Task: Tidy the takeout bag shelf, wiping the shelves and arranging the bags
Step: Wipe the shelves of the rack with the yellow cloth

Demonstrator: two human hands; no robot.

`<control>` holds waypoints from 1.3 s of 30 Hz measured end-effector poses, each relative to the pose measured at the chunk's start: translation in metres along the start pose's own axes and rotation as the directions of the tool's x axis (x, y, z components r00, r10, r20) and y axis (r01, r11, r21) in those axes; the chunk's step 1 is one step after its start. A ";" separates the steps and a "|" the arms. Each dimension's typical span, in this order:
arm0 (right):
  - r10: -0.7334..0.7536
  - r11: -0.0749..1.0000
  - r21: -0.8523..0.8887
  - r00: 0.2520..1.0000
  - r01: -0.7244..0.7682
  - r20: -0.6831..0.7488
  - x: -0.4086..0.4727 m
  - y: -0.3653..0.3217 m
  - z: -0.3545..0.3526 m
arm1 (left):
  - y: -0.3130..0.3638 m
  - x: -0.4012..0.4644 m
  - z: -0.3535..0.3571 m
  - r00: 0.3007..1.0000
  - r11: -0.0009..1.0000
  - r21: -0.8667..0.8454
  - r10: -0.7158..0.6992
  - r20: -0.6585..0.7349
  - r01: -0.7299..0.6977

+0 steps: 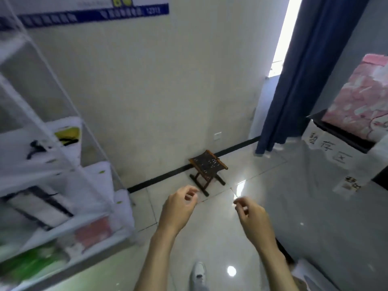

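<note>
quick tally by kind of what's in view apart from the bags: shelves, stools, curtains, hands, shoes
white shelf unit: 1
folding stool: 1
blue curtain: 1
hands: 2, left hand and right hand, both holding nothing
white shoe: 1
total: 6

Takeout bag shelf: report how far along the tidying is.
Done: bags already sit on several tiers of the white shelf, though blur hides how neatly. In hand: nothing; the left hand and right hand hang loosely curled above the floor, away from the shelf, with no cloth visible. Left: whether wiping has happened cannot be told.
</note>
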State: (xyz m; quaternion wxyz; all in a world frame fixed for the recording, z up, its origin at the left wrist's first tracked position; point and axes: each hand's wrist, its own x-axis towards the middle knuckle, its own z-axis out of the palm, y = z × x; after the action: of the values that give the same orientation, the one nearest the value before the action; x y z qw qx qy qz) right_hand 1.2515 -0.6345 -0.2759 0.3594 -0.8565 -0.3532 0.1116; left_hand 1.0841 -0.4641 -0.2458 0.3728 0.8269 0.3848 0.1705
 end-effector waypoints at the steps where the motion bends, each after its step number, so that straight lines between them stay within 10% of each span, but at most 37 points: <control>1: -0.031 1.000 0.007 0.999 0.031 0.028 -0.001 -0.013 0.012 | -0.011 -0.008 -0.014 0.999 1.000 -0.011 -0.026 -0.045 0.025; 22: -0.468 0.871 0.098 0.751 0.481 0.466 -0.019 -0.329 0.299 | -0.260 -0.087 -0.293 0.814 0.920 -0.217 -0.390 -0.431 0.326; 39: -0.677 0.696 0.428 0.326 0.577 0.660 -0.122 -0.546 0.495 | -0.407 -0.244 -0.464 0.486 0.767 -0.260 -0.590 -0.645 0.587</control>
State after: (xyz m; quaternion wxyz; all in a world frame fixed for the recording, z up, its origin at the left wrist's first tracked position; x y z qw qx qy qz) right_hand 0.6566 -0.1837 -0.2591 0.2311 -0.4905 -0.7667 0.3438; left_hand 0.4556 -0.2523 -0.2409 0.2369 0.5166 0.7535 0.3305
